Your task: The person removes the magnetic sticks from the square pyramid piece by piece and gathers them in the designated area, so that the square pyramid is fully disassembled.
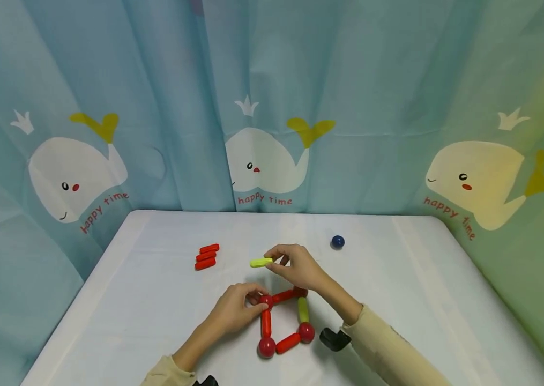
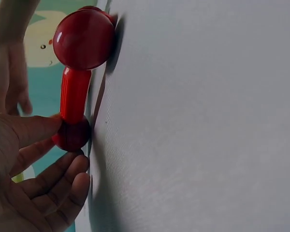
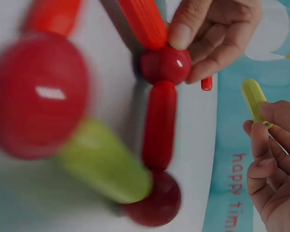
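Observation:
On the white table lies a four-sided frame of dark red balls joined by rods, three red (image 1: 288,343) and one yellow-green (image 1: 303,310). My left hand (image 1: 235,308) pinches the ball (image 1: 266,301) at its far left corner between thumb and fingers. Above the frame's far side, my right hand (image 1: 300,268) grips one end of a loose yellow-green rod (image 1: 261,262) in its fingertips; the other end points left, free. The right wrist view shows the same rod (image 3: 253,99) tilted and apart from the frame. My right hand partly covers the far right ball (image 1: 303,292).
Three loose red rods (image 1: 206,257) lie side by side at the back left of the table (image 1: 132,321). A dark blue ball (image 1: 337,242) sits at the back right. Behind the table's far edge hangs a blue curtain (image 1: 373,107) with printed whales.

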### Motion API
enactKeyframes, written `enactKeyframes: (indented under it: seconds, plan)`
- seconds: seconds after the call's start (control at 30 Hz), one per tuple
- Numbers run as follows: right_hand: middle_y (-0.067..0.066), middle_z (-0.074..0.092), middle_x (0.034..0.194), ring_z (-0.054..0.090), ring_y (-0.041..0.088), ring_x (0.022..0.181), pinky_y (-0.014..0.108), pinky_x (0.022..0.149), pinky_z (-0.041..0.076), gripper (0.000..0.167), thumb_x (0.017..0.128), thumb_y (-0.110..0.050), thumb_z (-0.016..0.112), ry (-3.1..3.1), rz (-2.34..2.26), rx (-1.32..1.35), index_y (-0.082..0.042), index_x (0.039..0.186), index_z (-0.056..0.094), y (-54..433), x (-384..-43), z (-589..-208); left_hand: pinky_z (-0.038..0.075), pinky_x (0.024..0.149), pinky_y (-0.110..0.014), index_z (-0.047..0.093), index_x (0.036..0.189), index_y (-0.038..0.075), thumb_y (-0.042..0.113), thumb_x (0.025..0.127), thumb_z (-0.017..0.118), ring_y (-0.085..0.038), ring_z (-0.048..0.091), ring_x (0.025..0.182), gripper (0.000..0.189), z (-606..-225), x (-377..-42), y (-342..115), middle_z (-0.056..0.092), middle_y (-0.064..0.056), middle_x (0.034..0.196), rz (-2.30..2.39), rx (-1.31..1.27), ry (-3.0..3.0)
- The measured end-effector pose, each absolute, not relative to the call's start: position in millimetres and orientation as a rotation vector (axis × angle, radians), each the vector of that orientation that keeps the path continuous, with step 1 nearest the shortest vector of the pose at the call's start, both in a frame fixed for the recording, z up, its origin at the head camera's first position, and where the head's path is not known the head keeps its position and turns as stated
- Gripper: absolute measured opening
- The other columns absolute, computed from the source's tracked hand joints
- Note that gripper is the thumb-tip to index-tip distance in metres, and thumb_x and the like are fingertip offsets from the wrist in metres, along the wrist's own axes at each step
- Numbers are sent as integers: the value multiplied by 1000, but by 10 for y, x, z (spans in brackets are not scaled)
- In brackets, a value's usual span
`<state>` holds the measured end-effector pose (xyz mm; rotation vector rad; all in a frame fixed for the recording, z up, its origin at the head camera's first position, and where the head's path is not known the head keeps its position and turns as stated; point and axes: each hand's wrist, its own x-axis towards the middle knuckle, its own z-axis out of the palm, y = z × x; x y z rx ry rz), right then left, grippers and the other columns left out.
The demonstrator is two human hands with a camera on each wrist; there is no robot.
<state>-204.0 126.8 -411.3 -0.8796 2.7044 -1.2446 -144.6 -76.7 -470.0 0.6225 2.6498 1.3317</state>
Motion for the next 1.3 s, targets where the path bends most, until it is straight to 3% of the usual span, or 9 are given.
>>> enactKeyframes:
  seconds: [0.27, 0.57, 0.87, 1.03, 1.3]
  plan:
    - [10, 74, 95, 60, 13, 74, 22, 66, 50, 15, 92, -6, 74, 2631, -1165, -967, 0, 106, 75, 905, -2475, -4121, 52, 72, -23, 76, 106, 11, 13, 91, 78, -2, 64, 80, 15, -4710, -1358, -811, 73, 7, 91, 1367, 640, 2641]
    - [10, 73, 94, 63, 16, 82, 22, 66, 49, 14, 92, -5, 74, 2641, -1156, -777, 2, 104, 75, 577, -2819, -4199, 50, 70, -23, 76, 106, 13, 13, 91, 78, -1, 61, 80, 15, -4694, -1291, -855, 71, 9, 90, 1368, 624, 2629]
    - [11, 72, 93, 62, 18, 86, 32, 83, 53, 13, 89, -2, 76, 2643, -1076, -683, 3, 101, 75, 311, -2945, -4327, 50, 71, -22, 77, 106, 13, 13, 91, 77, 0, 62, 81, 14, -4698, -1290, -880, 72, 8, 92, 1371, 624, 2635]
    - [7, 70, 93, 58, 17, 87, 34, 86, 52, 11, 90, -3, 76, 2667, -1007, -602, 0, 101, 76, 243, -2954, -4384, 50, 72, -22, 76, 107, 13, 14, 92, 77, 0, 62, 82, 15, -4691, -1302, -873, 72, 9, 93, 1359, 601, 2620]
    - [7, 71, 97, 64, 20, 92, 37, 92, 54, 15, 89, -5, 77, 2698, -982, -560, -2, 103, 74, 277, -2951, -4383, 50, 72, -22, 76, 107, 14, 14, 92, 77, -1, 61, 81, 15, -4685, -1305, -877, 71, 11, 91, 1354, 590, 2618]
